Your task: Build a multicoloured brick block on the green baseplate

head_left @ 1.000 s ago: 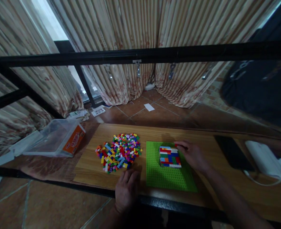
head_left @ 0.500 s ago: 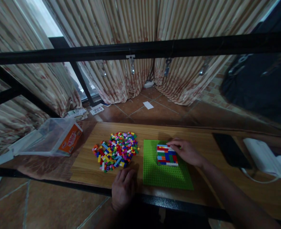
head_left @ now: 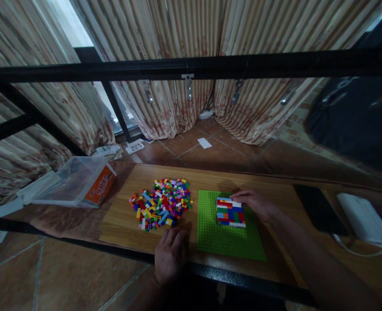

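A green studded baseplate lies on the wooden board. A block of many-coloured bricks stands on its far right part. My right hand rests against the block's right and far edge, fingers curled on its top corner. What the fingertips hold, if anything, I cannot make out. A heap of small coloured bricks lies left of the plate. My left hand lies palm down at the board's near edge, just below the heap, fingers loosely bent, holding nothing I can see.
A clear plastic box with an orange label lies tipped at the left. A black phone and a white device with a cable sit at the right. A black metal bar crosses overhead; curtains hang behind.
My right hand has stayed at the block's far right corner with small finger shifts. My left hand keeps its place. The view has shifted slightly.
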Action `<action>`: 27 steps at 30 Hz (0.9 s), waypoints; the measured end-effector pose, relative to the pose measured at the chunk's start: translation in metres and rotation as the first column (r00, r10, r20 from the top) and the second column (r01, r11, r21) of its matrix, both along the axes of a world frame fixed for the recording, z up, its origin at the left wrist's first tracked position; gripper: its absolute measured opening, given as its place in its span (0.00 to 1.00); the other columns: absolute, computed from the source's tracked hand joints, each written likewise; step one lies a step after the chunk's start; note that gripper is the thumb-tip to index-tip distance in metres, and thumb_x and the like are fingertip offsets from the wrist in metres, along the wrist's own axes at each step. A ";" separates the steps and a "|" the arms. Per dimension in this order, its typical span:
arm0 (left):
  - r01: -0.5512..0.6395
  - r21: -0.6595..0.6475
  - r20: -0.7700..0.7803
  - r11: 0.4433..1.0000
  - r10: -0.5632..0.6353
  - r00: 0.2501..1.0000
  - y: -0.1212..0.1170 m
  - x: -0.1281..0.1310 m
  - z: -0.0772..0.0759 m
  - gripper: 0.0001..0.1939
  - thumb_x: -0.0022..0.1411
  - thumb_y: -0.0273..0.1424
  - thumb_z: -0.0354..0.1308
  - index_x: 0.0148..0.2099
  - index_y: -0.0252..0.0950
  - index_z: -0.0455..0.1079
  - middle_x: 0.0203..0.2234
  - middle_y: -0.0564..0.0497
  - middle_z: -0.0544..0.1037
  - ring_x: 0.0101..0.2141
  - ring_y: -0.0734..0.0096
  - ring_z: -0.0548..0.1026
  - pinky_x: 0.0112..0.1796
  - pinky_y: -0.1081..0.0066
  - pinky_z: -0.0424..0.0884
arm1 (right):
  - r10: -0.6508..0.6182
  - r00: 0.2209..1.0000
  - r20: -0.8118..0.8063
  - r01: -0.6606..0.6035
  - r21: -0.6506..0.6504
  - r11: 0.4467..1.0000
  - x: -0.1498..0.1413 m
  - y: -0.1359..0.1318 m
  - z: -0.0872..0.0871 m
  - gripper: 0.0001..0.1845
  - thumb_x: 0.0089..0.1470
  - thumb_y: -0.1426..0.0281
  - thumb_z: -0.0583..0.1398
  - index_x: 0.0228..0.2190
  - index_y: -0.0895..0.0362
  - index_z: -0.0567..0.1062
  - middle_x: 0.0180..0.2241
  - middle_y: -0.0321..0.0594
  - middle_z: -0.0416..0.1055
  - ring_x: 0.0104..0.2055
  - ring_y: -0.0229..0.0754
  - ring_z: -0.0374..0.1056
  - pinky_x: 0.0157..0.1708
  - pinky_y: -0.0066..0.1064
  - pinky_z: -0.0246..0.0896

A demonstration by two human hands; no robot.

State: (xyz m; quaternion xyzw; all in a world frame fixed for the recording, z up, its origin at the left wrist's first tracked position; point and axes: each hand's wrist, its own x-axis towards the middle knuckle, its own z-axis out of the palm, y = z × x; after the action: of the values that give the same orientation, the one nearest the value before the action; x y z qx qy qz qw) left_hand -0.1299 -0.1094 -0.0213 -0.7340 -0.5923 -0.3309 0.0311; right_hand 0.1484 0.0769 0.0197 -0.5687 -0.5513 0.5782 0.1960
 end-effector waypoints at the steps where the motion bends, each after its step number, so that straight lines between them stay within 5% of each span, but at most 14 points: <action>1: -0.002 -0.003 0.003 1.000 0.002 1.000 0.000 0.000 0.000 0.12 0.65 0.24 0.47 0.44 0.36 0.70 0.36 0.46 0.75 0.36 0.65 0.72 0.37 0.68 0.72 | -0.007 1.000 0.002 0.007 -0.001 1.000 0.000 0.000 -0.002 0.12 0.41 0.64 0.64 0.29 0.55 0.81 0.29 0.41 0.79 0.34 0.44 0.72 0.37 0.36 0.66; 12: -0.007 -0.032 0.024 0.999 0.007 1.000 -0.002 0.000 -0.003 0.11 0.63 0.23 0.48 0.44 0.36 0.70 0.37 0.47 0.75 0.37 0.64 0.71 0.36 0.68 0.71 | -0.044 0.994 -0.098 0.046 0.016 0.999 0.003 -0.010 -0.001 0.12 0.44 0.62 0.65 0.32 0.54 0.81 0.37 0.43 0.79 0.42 0.47 0.74 0.45 0.40 0.67; 15: 0.010 -0.038 0.029 0.999 -0.009 1.000 -0.003 0.000 -0.002 0.11 0.62 0.23 0.49 0.44 0.36 0.70 0.37 0.47 0.75 0.37 0.64 0.71 0.37 0.68 0.70 | -0.172 0.971 -0.164 0.182 0.049 0.982 0.011 -0.015 -0.005 0.14 0.47 0.57 0.64 0.33 0.52 0.80 0.41 0.44 0.78 0.47 0.49 0.73 0.45 0.40 0.69; 19: 0.007 -0.026 0.033 1.000 -0.006 0.999 -0.004 0.001 -0.001 0.10 0.63 0.24 0.50 0.44 0.36 0.70 0.37 0.47 0.75 0.36 0.64 0.70 0.37 0.68 0.70 | -0.316 0.947 -0.057 0.321 0.136 0.937 0.019 -0.013 -0.007 0.15 0.48 0.56 0.62 0.34 0.52 0.79 0.42 0.47 0.78 0.48 0.52 0.73 0.41 0.40 0.70; 23: 0.009 -0.032 0.055 0.999 -0.007 0.998 -0.004 0.002 -0.004 0.10 0.63 0.23 0.49 0.44 0.37 0.69 0.36 0.47 0.75 0.36 0.65 0.70 0.37 0.68 0.69 | -0.269 0.962 0.052 0.240 0.316 0.918 0.006 -0.009 0.004 0.17 0.48 0.56 0.60 0.35 0.53 0.80 0.40 0.45 0.79 0.44 0.51 0.74 0.41 0.41 0.69; 27: 0.004 -0.068 0.080 0.998 0.001 0.997 -0.004 0.002 -0.005 0.10 0.64 0.24 0.49 0.44 0.36 0.70 0.36 0.47 0.74 0.36 0.64 0.70 0.37 0.68 0.69 | -0.094 0.975 0.201 -0.029 0.533 0.845 -0.035 -0.008 0.016 0.14 0.49 0.60 0.60 0.34 0.52 0.81 0.38 0.41 0.80 0.42 0.49 0.74 0.46 0.41 0.66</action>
State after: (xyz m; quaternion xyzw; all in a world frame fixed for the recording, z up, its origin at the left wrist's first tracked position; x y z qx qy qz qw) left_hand -0.1278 -0.1136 -0.0267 -0.7212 -0.6035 -0.3397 -0.0177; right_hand 0.1136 0.0688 0.0354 -0.5614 -0.6984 0.3327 0.2939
